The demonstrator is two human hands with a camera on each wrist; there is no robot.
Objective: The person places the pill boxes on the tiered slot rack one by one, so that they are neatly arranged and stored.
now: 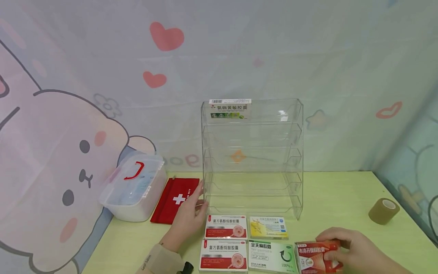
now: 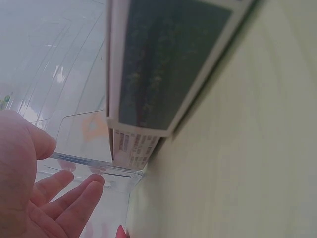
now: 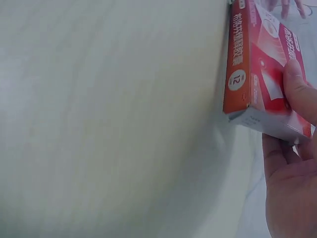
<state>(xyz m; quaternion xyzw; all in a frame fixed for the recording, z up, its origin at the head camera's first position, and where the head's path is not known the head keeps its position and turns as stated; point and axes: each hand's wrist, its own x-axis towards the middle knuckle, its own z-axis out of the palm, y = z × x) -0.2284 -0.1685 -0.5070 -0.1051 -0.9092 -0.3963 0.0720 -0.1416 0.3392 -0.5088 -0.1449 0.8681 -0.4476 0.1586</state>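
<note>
My right hand pinches a red medicine box by its right end. In the right wrist view, the thumb lies on the printed face of this box, with fingers beneath it. My left hand is at the lower left side of a clear tiered display rack, its fingers loosely extended and spread. In the left wrist view, the thumb is by the rack's edge; whether it presses there is hard to tell. A white-and-green capsule box stands on the rack's top tier, at the left.
Before the rack lie two red-and-white boxes, a yellow-and-white box and a green-and-white box. A red first aid pouch and a lidded white bin are at left. A brown tape roll sits at right.
</note>
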